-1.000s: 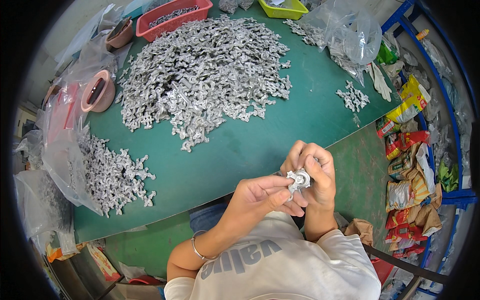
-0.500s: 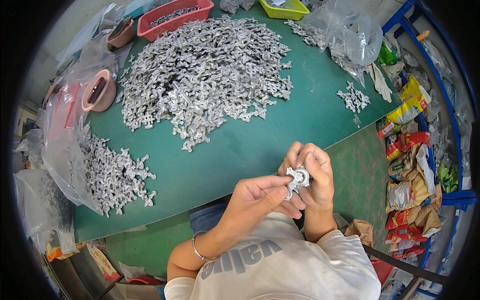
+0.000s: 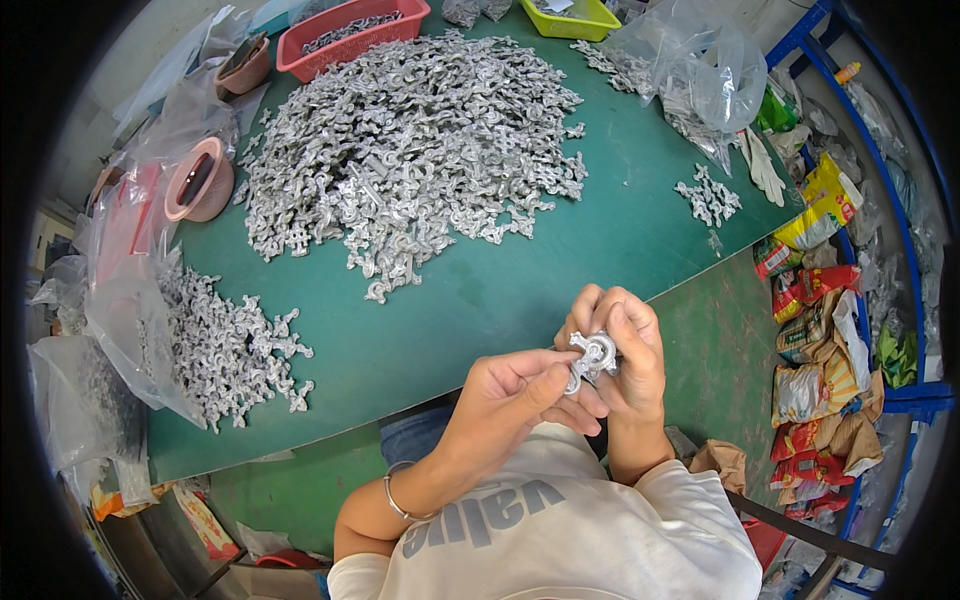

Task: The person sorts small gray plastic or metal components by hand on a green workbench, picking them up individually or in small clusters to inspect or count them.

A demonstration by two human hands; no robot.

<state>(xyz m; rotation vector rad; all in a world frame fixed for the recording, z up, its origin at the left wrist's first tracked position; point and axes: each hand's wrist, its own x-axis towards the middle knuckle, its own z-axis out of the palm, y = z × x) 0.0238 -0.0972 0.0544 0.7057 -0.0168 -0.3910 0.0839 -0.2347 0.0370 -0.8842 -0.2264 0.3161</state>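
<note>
Close to my body, just off the table's near edge, both hands are around one small silver metal casting (image 3: 594, 354) with a round ring and short lobed arms. My left hand (image 3: 520, 392) pinches its lower left side between thumb and fingers. Curled round its right side and top is my right hand (image 3: 635, 350), fingertips on the ring. Part of the casting is hidden by the fingers. Beyond my hands a large heap of similar castings (image 3: 410, 140) covers the middle of the green table (image 3: 480, 320).
A smaller pile of castings (image 3: 225, 350) lies at left beside clear plastic bags (image 3: 135, 330). Several more castings (image 3: 708, 195) lie at right near a white glove (image 3: 762, 168). A red basket (image 3: 350, 38), a yellow-green basket (image 3: 570, 22) and a pink bowl (image 3: 205, 180) stand around the heap.
The casting has turned slightly between my fingers and its ring faces a little differently. Both hands stay in almost the same place.
</note>
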